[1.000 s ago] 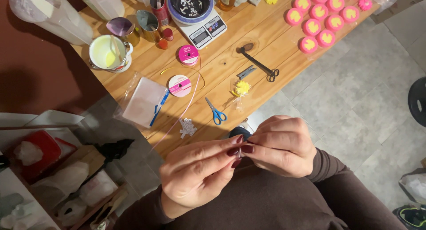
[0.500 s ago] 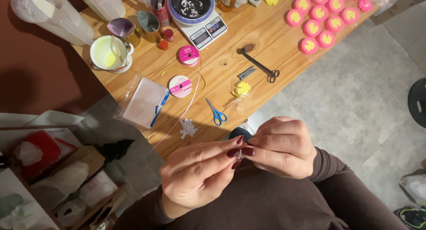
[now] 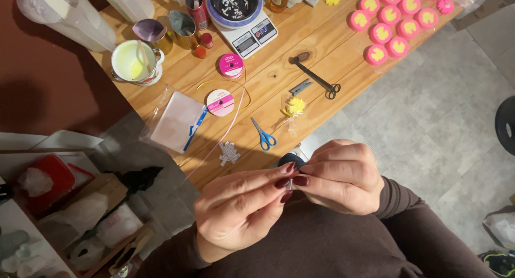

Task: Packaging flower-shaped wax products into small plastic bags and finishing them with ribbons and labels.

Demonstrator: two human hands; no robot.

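Two hands pinch one tiny pale piece.
Our left hand (image 3: 236, 208) and right hand (image 3: 343, 176) meet fingertip to fingertip below the wooden table (image 3: 300, 47).

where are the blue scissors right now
In the head view, the blue scissors lie near the wooden table's front edge, between the small white clips and the yellow flower, beyond both hands.

Both hands, left hand (image 3: 236, 211) and right hand (image 3: 343, 176), sit close together off the near edge of the tabletop (image 3: 343, 69). Straight ahead on that edge: blue scissors (image 3: 263, 134), a small white bundle (image 3: 228, 153), a pink ribbon strand (image 3: 225, 130) trailing over the edge. Bare wood runs between scissors and black tongs (image 3: 316, 80). Far side crowded: scale (image 3: 247, 26), cups, pink candles (image 3: 394, 20). Left of the tabletop, cluttered boxes, contents unclear.
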